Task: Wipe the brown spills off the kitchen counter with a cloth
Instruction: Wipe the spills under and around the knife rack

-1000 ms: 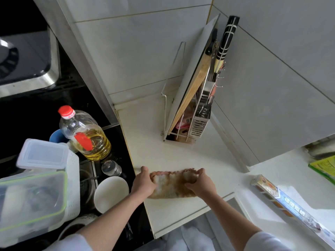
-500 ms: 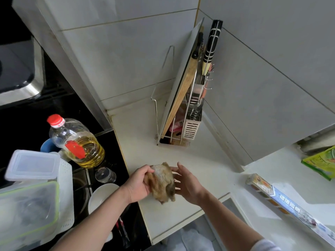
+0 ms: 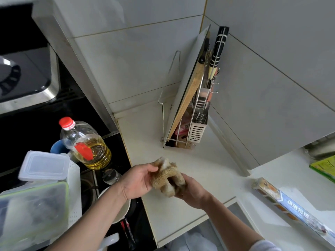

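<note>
Both hands are at the front part of the kitchen counter point(image 3: 208, 169), holding a bunched brown and white cloth point(image 3: 167, 175) between them. The left hand point(image 3: 137, 181) pinches the upper left edge of the cloth with thumb and fingertips, palm turned toward the right. The right hand point(image 3: 192, 192) grips the lower right portion from beneath, fingers curled into the folds. The cloth appears raised off the counter surface, above its left front area, just beside the black stove top point(image 3: 116, 154); whether any fold touches the surface cannot be told. No brown marks can be made out on the pale counter at this resolution.

At the back corner of the counter stands a metal rack point(image 3: 181, 124) holding a leaning cutting board point(image 3: 188, 84) and a black-handled knife point(image 3: 218, 46), against the tiled wall. A slotted utensil holder point(image 3: 196, 133) is fixed to the front of the rack.

On the stove side, left of the counter: an oil bottle point(image 3: 88, 147) with a red cap, a small glass shaker point(image 3: 110, 176), a white bowl point(image 3: 121, 211) partly hidden under the left forearm, and stacked plastic containers point(image 3: 41, 178). To the right, on the adjoining counter section, lies a long foil box point(image 3: 290, 205), and a green packet point(image 3: 324, 167) sits at the frame edge
</note>
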Demonstrator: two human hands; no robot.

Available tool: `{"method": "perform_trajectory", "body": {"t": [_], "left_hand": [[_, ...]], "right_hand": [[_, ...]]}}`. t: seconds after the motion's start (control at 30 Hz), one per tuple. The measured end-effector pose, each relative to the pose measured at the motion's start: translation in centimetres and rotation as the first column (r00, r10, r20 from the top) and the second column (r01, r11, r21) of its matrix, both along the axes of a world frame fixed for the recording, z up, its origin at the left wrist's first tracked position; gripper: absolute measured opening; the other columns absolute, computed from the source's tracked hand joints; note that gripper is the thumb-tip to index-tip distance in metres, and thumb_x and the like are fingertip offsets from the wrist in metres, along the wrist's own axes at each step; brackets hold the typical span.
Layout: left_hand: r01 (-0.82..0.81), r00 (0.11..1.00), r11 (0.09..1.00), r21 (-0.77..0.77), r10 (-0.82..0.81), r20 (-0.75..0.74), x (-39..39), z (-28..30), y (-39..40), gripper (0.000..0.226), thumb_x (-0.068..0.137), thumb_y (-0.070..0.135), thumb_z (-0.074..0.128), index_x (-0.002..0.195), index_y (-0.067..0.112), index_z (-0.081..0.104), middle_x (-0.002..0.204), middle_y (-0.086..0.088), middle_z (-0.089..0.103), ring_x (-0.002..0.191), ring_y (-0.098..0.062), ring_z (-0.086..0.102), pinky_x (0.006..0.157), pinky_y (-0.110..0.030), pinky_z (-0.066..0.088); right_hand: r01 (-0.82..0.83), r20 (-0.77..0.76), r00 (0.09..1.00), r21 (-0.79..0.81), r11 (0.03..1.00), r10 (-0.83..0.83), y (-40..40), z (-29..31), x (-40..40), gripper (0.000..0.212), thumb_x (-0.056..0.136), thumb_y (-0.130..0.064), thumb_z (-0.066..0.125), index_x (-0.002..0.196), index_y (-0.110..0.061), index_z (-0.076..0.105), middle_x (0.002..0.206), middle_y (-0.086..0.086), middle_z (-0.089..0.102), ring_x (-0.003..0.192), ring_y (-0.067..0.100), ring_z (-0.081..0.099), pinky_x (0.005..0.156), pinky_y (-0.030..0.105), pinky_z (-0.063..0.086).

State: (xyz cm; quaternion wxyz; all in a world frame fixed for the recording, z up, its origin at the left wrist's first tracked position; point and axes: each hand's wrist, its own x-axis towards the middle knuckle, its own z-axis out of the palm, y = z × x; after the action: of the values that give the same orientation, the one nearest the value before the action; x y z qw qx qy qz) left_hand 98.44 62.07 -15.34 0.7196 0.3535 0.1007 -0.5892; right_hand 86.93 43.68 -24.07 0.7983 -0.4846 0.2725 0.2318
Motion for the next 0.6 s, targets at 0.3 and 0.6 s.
{"method": "perform_trajectory", "body": {"t": [0.3, 0.6], "left_hand": [[0.055, 0.818, 0.759, 0.648, -0.407, 0.407, 0.9, -3.3, 1.8, 0.036, 0.107, 0.013, 0.039, 0.135, 0.030, 0.053, 0.127, -0.003, 0.061, 0.108, -0.023, 0.066, 0.091, -0.045, 0.055], [0.251, 0.915, 0.787, 0.563, -0.384, 0.128, -0.1, -4.3, 1.5, 0.026, 0.091, 0.022, 0.070, 0.114, 0.010, 0.070, 0.110, -0.008, 0.074, 0.104, -0.019, 0.067, 0.106, -0.046, 0.037]], "right_hand": [[0.167, 0.053, 0.986, -0.456, 0.874, -0.161, -3.9, 2.6, 0.6, 0.025, 0.104, -0.031, 0.046, 0.105, -0.017, 0.068, 0.084, 0.007, 0.061, 0.068, 0.019, 0.064, 0.062, 0.032, 0.051], [0.513, 0.042, 0.857, -0.159, 0.843, -0.514, -5.1, 3.5, 0.8, 0.029, 0.098, -0.002, 0.052, 0.125, -0.011, 0.057, 0.119, 0.011, 0.062, 0.109, 0.027, 0.062, 0.096, 0.043, 0.052]]}}
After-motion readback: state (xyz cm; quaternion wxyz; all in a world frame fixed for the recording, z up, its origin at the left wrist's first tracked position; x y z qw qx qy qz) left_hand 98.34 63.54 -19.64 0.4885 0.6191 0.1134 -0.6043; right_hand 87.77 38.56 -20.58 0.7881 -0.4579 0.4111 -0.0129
